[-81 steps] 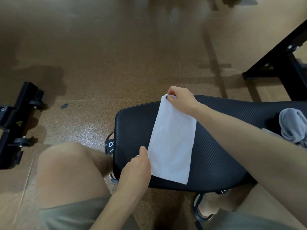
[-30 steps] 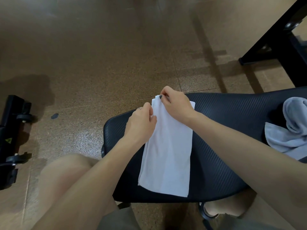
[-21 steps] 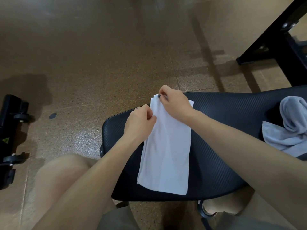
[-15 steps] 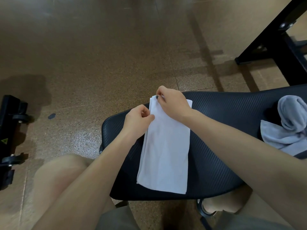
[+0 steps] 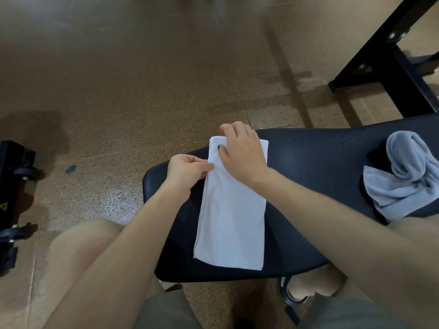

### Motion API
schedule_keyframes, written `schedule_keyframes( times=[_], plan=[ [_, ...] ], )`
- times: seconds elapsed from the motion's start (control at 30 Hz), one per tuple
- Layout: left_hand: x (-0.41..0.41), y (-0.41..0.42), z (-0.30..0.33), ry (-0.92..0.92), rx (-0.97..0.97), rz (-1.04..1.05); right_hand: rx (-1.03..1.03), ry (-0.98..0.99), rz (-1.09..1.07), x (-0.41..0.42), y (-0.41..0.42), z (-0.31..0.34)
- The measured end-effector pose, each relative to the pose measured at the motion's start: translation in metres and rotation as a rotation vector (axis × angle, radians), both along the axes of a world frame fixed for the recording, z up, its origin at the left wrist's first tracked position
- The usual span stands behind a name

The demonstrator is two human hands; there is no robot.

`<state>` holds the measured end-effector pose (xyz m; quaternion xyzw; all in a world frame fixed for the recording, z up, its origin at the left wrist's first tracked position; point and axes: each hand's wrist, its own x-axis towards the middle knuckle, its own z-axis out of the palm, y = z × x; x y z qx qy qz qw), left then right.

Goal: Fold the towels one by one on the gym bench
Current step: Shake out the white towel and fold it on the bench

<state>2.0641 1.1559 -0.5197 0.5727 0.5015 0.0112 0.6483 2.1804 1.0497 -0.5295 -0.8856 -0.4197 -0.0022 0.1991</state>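
A white towel (image 5: 231, 217), folded into a long narrow strip, lies on the black gym bench (image 5: 320, 167), running from the near edge to the far edge. My right hand (image 5: 242, 155) rests on its far end, the fingers curled over the far edge and the thumb pressing the cloth. My left hand (image 5: 188, 170) pinches the towel's left edge just below that end. A crumpled grey towel (image 5: 401, 179) sits on the bench at the right.
A black metal frame (image 5: 389, 60) stands on the brown floor at the far right. Black wheeled equipment (image 5: 11, 198) sits at the left edge. My bare knees are below the bench's near edge.
My left hand moved from the towel's near corner up to its far left edge. Since half a second ago, my right hand has flattened more onto the far end.
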Motion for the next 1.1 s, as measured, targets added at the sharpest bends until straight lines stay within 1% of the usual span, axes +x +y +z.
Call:
schedule_keyframes(
  times=[0.07, 0.13, 0.2, 0.23, 0.27, 0.33, 0.5, 0.57, 0.67, 0.73, 0.8, 0.87, 0.9, 0.93, 0.97, 1.0, 1.1],
  plan=[
    [0.001, 0.000, -0.002, -0.004, 0.008, -0.012, 0.080, -0.050, 0.015, -0.035, -0.014, 0.005],
    [0.002, 0.001, -0.002, 0.007, 0.039, -0.026, 0.073, 0.041, 0.078, -0.079, -0.032, 0.010],
    [0.002, 0.000, -0.002, 0.009, 0.053, -0.028, -0.080, 0.217, 0.098, -0.125, -0.048, 0.017],
    [0.002, 0.000, -0.001, 0.004, 0.058, -0.029, -0.174, 0.264, 0.088, -0.142, -0.052, 0.019],
    [0.001, 0.000, -0.001, -0.004, 0.066, -0.032, -0.242, 0.282, 0.070, -0.158, -0.054, 0.016],
    [-0.001, 0.000, -0.001, -0.017, 0.088, -0.051, -0.286, 0.290, 0.011, -0.178, -0.055, 0.017],
    [-0.005, 0.001, 0.000, -0.034, 0.170, -0.124, -0.233, 0.323, -0.138, -0.188, -0.054, 0.015],
    [-0.005, 0.003, 0.000, -0.033, 0.229, -0.168, -0.261, 0.383, -0.128, -0.187, -0.057, 0.017],
    [-0.006, 0.003, 0.001, -0.035, 0.290, -0.214, -0.271, 0.393, -0.128, -0.189, -0.061, 0.018],
    [-0.006, 0.003, 0.000, -0.035, 0.306, -0.227, -0.264, 0.348, -0.124, -0.194, -0.063, 0.019],
    [-0.006, 0.004, -0.002, -0.036, 0.310, -0.233, -0.342, 0.307, -0.099, -0.198, -0.062, 0.021],
    [-0.006, 0.005, -0.004, -0.031, 0.313, -0.237, -0.363, 0.262, -0.112, -0.200, -0.060, 0.021],
    [-0.006, 0.005, -0.005, -0.027, 0.316, -0.240, -0.369, 0.266, -0.088, -0.201, -0.060, 0.028],
    [-0.005, 0.005, -0.005, -0.023, 0.322, -0.244, -0.413, 0.312, -0.062, -0.200, -0.060, 0.035],
    [-0.005, 0.004, -0.004, -0.019, 0.335, -0.251, -0.452, 0.312, -0.026, -0.199, -0.056, 0.040],
    [-0.005, 0.003, -0.003, -0.013, 0.358, -0.262, -0.502, 0.276, 0.028, -0.200, -0.055, 0.037],
    [-0.003, 0.000, 0.002, 0.009, 0.457, -0.316, -0.621, 0.254, 0.143, -0.197, -0.047, 0.036]
  ],
)
